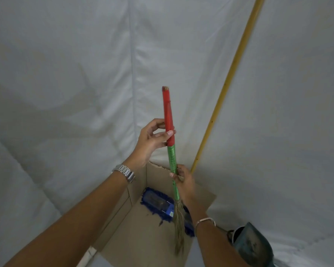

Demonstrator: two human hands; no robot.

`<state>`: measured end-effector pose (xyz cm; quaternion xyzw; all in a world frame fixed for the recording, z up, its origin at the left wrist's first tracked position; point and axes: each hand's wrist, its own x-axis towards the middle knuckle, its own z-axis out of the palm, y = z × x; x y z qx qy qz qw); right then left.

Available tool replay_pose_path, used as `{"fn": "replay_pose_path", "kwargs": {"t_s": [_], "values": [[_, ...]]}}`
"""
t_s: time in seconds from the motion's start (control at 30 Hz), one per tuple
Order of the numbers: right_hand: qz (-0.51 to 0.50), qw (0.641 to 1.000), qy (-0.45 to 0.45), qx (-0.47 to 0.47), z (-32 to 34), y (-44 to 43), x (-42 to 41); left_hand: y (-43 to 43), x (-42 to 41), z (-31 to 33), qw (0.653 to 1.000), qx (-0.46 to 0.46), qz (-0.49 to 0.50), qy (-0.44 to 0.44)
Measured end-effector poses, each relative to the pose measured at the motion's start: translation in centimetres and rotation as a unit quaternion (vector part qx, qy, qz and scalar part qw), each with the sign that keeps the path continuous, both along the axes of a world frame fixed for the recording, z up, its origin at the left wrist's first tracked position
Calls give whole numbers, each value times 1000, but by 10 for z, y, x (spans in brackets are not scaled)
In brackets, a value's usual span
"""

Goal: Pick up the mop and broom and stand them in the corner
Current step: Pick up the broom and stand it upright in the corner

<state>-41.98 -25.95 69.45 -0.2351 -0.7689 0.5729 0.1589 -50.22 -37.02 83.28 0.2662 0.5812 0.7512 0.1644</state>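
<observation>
oddly, broom (pixel 172 158) lettering (green wrap) unreadable.

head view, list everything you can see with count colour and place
broom: 1, red and green handle with straw-coloured bristles, upright over the box, held in both hands
mop: 1, yellow pole leaning against the white sheet on the right, blue fringed head on the box floor
cardboard box: 1, brown, open, on the floor in the corner
dustpan: 1, dark teal, lower right beside the box
white sheeting: covers walls and floor
wristwatch: 1, silver, on the left wrist
bracelet: 1, silver, on the right wrist
left hand: grips the red part of the handle
right hand: grips the green part lower down
</observation>
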Motion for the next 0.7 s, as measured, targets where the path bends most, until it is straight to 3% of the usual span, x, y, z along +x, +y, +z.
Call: {"fn": "replay_pose_path", "kwargs": {"t_s": [0.47,0.7], "values": [[-45,996,-46,-65,-102,-69,-263,-50,-249,-95,993,-41,103,-42],[-35,994,-95,-41,-161,-96,-342,-67,-324,-147,984,-63,146,-77]]}}
